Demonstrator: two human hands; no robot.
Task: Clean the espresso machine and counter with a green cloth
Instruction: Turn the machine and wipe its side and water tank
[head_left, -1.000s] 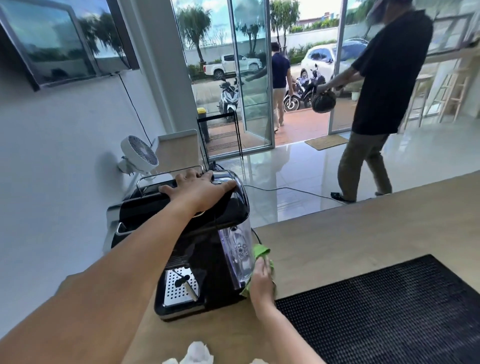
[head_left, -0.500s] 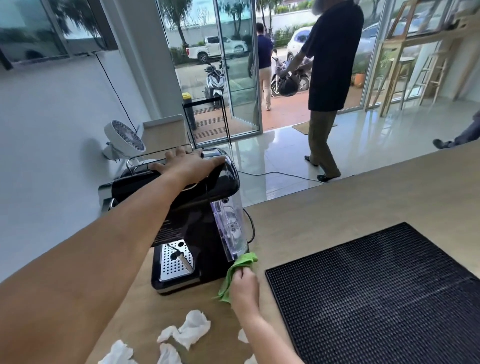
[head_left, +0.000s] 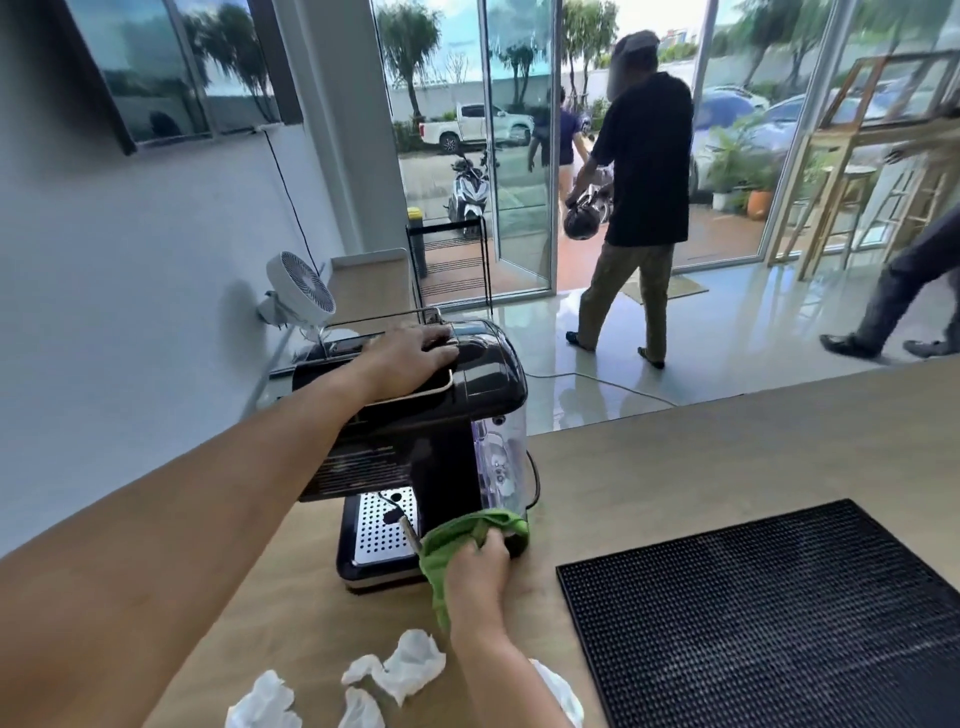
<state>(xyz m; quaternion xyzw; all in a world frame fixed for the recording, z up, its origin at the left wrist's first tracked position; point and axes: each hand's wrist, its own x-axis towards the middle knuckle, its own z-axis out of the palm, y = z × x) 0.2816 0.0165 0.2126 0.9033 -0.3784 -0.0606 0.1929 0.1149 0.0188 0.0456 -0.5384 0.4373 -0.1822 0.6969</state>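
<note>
**Hands on the machine: one steadies, one wipes**

The left hand (head_left: 410, 358) lies flat with straight fingers on top of the espresso machine (head_left: 447, 447), pressing down to brace it. The right hand (head_left: 475, 577) has its fingers curled round the bunched green cloth (head_left: 452, 540), which it holds against the near right corner of the machine's base, just below the clear water tank (head_left: 498, 467) and beside the steam wand (head_left: 410, 532).

The step in hand looks like wiping the machine's lower right side. The counter (head_left: 675, 467) seems not yet done. The next move probably calls for drawing the cloth along the base or up the tank while the left hand holds the machine from sliding.

Room is uneven. To the right, bare counter runs between the machine and the black mat (head_left: 753, 613), whose raised edge could catch the cloth. A cord (head_left: 535, 483) loops out on the far side of the tank and could snag. On the near side, crumpled tissues (head_left: 405, 665) lie on the counter close to the right forearm. The wand sticks out just left of the cloth over the drip tray (head_left: 382, 530).
</note>
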